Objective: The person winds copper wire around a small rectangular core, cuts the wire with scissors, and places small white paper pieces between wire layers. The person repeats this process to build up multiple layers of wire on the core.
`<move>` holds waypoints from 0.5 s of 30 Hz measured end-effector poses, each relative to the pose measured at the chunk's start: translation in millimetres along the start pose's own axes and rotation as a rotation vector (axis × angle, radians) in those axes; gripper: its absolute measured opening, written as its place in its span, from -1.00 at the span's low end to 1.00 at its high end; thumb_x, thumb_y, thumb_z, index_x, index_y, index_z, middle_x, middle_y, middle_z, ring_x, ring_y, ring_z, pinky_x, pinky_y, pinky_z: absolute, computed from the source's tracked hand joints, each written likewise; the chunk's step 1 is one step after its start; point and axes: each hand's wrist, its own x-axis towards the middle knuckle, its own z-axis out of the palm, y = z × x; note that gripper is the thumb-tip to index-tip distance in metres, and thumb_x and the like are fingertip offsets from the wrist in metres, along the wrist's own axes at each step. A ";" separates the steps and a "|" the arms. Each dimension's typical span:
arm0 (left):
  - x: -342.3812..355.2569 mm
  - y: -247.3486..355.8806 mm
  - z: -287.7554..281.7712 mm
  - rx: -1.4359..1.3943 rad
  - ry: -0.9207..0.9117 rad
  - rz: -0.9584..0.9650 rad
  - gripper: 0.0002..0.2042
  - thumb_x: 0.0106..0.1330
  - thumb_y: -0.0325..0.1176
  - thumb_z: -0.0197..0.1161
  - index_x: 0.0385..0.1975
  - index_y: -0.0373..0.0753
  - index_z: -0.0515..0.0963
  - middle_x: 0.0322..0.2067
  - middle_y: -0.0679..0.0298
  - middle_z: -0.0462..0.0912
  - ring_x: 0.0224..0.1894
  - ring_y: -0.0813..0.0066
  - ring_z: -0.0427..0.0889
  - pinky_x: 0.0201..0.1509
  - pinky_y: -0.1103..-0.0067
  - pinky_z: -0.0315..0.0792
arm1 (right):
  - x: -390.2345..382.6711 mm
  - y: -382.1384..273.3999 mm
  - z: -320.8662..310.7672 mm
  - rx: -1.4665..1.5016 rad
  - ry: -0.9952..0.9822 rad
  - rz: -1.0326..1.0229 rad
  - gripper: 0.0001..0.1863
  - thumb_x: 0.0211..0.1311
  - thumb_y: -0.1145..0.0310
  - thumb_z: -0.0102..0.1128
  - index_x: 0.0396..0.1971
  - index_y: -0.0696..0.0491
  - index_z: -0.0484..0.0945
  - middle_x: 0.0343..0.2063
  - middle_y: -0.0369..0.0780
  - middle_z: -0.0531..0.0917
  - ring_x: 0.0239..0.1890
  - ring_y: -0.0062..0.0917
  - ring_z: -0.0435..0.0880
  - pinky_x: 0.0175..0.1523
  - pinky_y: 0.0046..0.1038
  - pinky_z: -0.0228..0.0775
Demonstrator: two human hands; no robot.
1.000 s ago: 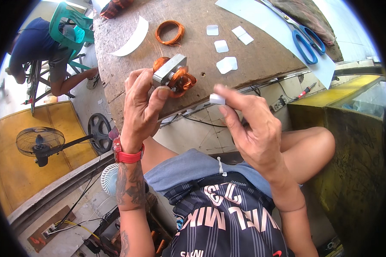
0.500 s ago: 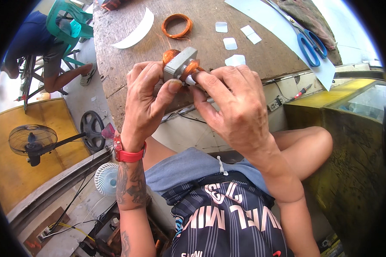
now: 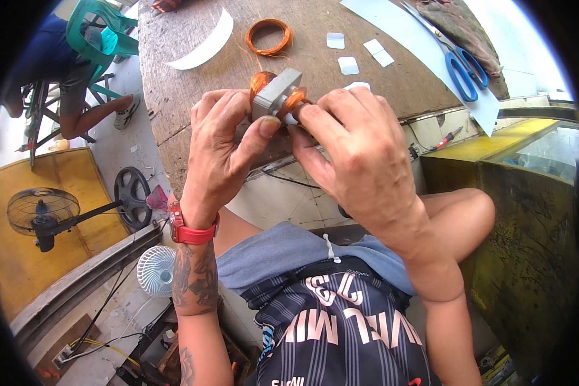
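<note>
Over the table's near edge, my left hand (image 3: 215,141) grips a grey laminated stator core (image 3: 275,93) between thumb and fingers. Copper windings bulge from both sides of it: a rounded copper winding (image 3: 261,82) by my left fingertips and a looped copper winding (image 3: 294,98) facing my right hand. My right hand (image 3: 363,154) is closed in a pinch at that second winding. Between its thumb and index finger a small white piece (image 3: 289,119) shows, largely hidden by the fingers. From the core's top, a thin copper strand runs toward the far side.
On the wooden table (image 3: 193,96) lie a copper wire coil (image 3: 268,37), a curved white paper strip (image 3: 206,46), small white squares (image 3: 335,40) and blue-handled scissors (image 3: 465,74) on a white sheet (image 3: 392,29). Fans stand at left; a person sits beyond, by a green chair (image 3: 103,38).
The core has turned slightly and shifted a little to the right. My right hand has also moved right, covering more of the nearest white piece on the table. Both hands keep their hold.
</note>
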 end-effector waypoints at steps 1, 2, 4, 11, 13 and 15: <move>0.1 -0.2 0.1 0.000 0.003 0.005 -0.56 0.47 0.05 0.28 -0.14 -0.30 0.61 -0.21 0.17 0.63 0.05 0.13 0.51 0.27 0.27 0.26 | 0.9 -0.5 -0.9 0.001 -0.015 0.003 -0.75 0.06 0.46 0.50 -0.23 0.06 0.68 -0.31 -0.26 0.63 -0.20 -0.35 0.63 -0.05 -0.30 0.47; 0.1 -0.4 0.3 0.000 0.005 0.010 -0.56 0.47 0.05 0.28 -0.13 -0.30 0.61 -0.20 0.17 0.63 0.05 0.12 0.51 0.27 0.27 0.26 | 1.7 -1.0 -1.5 -0.007 -0.026 0.004 -0.76 0.06 0.46 0.50 -0.24 0.07 0.68 -0.31 -0.26 0.63 -0.20 -0.35 0.63 -0.05 -0.30 0.47; 0.0 -0.4 0.4 -0.003 0.005 0.007 -0.56 0.47 0.04 0.27 -0.13 -0.31 0.61 -0.20 0.16 0.63 0.05 0.12 0.51 0.27 0.27 0.26 | 3.0 -1.3 -2.0 -0.013 -0.042 0.008 -0.77 0.07 0.46 0.49 -0.25 0.07 0.68 -0.31 -0.26 0.63 -0.19 -0.35 0.63 -0.05 -0.30 0.47; -1.0 -0.7 0.0 -0.001 -0.008 -0.017 -0.56 0.47 0.04 0.26 -0.09 -0.32 0.61 -0.17 0.14 0.63 0.06 0.10 0.50 0.27 0.28 0.26 | -2.1 -0.2 1.6 0.039 -0.042 0.024 -0.77 0.09 0.49 0.48 -0.21 0.07 0.72 -0.31 -0.26 0.62 -0.21 -0.35 0.62 -0.07 -0.31 0.45; -0.9 -1.7 0.4 -0.009 -0.002 -0.010 -0.56 0.47 0.04 0.26 -0.09 -0.31 0.61 -0.15 0.13 0.64 0.07 0.10 0.50 0.27 0.28 0.26 | -6.0 2.5 2.8 0.073 -0.003 0.033 -0.73 0.10 0.49 0.48 -0.15 0.05 0.74 -0.30 -0.27 0.61 -0.22 -0.35 0.61 -0.08 -0.31 0.43; -1.3 -2.3 0.6 -0.008 -0.001 -0.007 -0.56 0.47 0.03 0.26 -0.08 -0.31 0.61 -0.14 0.11 0.65 0.07 0.10 0.50 0.28 0.28 0.26 | -9.7 7.0 4.1 0.097 0.060 0.039 -0.70 0.11 0.49 0.48 -0.11 0.02 0.75 -0.29 -0.29 0.61 -0.23 -0.37 0.60 -0.08 -0.30 0.41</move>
